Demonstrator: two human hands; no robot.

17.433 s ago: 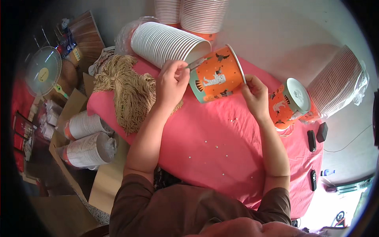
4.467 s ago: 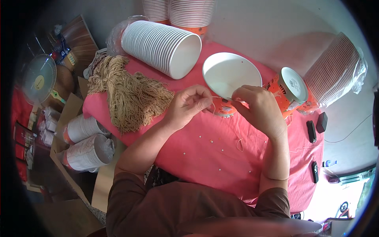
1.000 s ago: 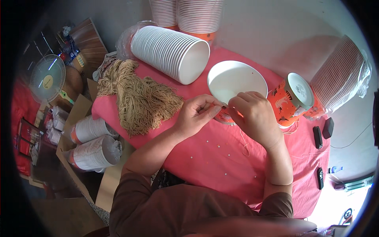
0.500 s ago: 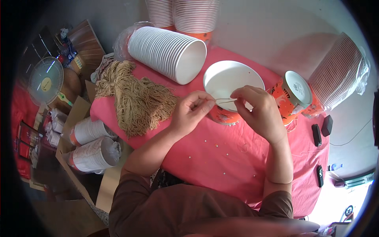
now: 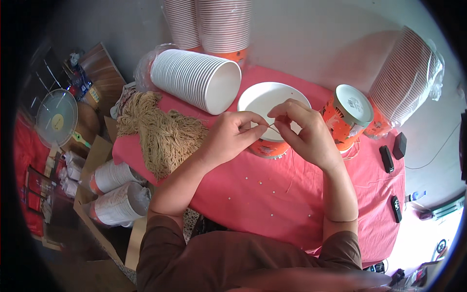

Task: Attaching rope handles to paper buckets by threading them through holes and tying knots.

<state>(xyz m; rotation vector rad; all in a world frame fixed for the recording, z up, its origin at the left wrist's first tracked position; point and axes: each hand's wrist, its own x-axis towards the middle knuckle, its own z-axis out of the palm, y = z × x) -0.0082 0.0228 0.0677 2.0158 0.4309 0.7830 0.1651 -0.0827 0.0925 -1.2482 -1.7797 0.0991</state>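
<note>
My left hand (image 5: 234, 137) and my right hand (image 5: 311, 135) meet over the near rim of an open paper bucket (image 5: 267, 148), white inside and orange outside. Both are closed in a pinch on a thin tan cord (image 5: 272, 125), a short piece of which shows between the fingertips; the rest of it is hidden by the fingers. Left of my left hand lies a thick bundle of tan cords (image 5: 168, 138). An upside-down orange bucket (image 5: 346, 117) stands just past my right hand. Several small white beads (image 5: 260, 183) dot the cloth in front of me.
Nested white buckets (image 5: 192, 80) lie on the pink-covered table (image 5: 243, 209), with wrapped stacks (image 5: 224, 29) behind. Another wrapped stack (image 5: 404, 78) leans at the right wall. A black box (image 5: 400, 146) and remote (image 5: 396, 209) lie right. A cardboard box (image 5: 92, 214) holds stacks at left.
My hands have drawn closer together, and the stretch of cord showing between them is shorter. The whole view has shifted slightly.
</note>
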